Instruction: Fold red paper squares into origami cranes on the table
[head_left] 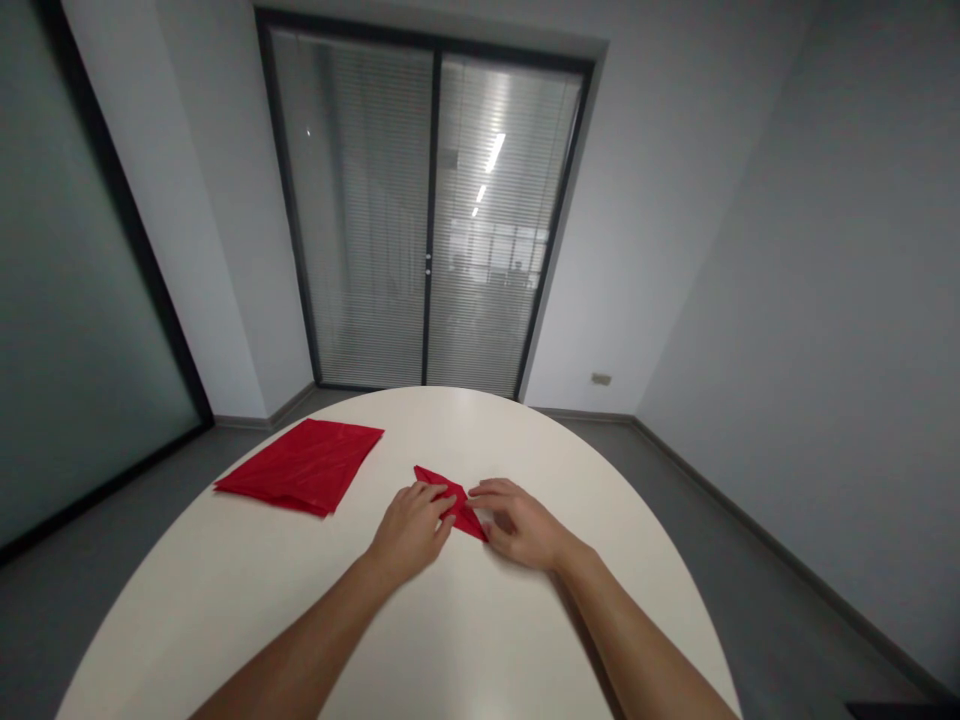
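Note:
A small folded piece of thin red sheet [459, 492], paper or cloth, lies slantwise on the round table, with narrow pointed ends. My left hand [411, 525] rests over its left part, fingers stretched across it and thumb apart at its near edge. At its right edge is my right hand [521, 522], with bent fingers, a gap between index finger and thumb, and fingertips touching the red piece. My fingers hide parts of its middle and edges. Further left lies a larger stack of flat red sheets [304, 465], touched by neither hand.
The round white table [450, 640] curves away on both sides, and the stack reaches close to its left edge. Behind it stand glazed panels with blinds [367, 220]. A frosted glass panel [75, 280] is on the left, a plain wall [825, 350] on the right.

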